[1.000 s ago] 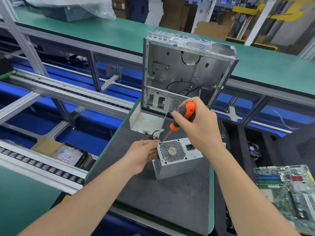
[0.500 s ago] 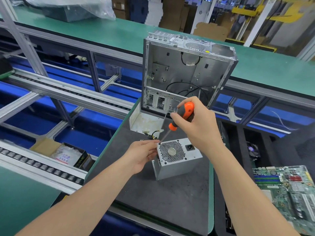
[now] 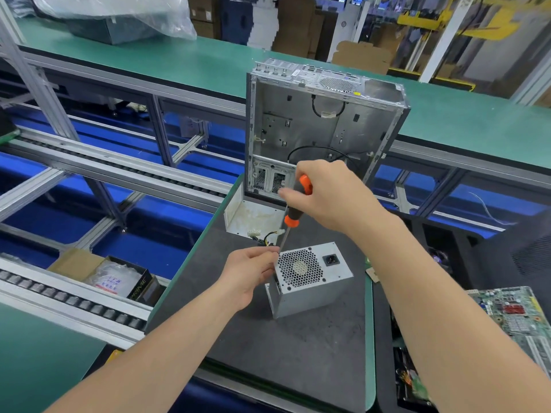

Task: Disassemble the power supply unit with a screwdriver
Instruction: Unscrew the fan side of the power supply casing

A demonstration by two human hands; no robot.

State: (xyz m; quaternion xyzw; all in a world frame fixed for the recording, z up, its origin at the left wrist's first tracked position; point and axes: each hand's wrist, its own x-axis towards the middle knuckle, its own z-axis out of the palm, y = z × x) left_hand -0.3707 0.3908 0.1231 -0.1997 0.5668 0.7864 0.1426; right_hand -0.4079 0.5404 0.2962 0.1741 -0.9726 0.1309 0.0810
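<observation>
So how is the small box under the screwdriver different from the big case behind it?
The power supply unit is smaller than the computer case. The unit is closed, with a fan grille on top; the case stands upright, open-sided and nearly empty. The left hand grips the unit's corner where the screwdriver meets it; no hand touches the case. Both are bare grey metal.

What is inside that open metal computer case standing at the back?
The computer case looks mostly stripped: bare metal panels, two black cables and a perforated bay at the bottom. The right hand and screwdriver cover its lower middle.
</observation>
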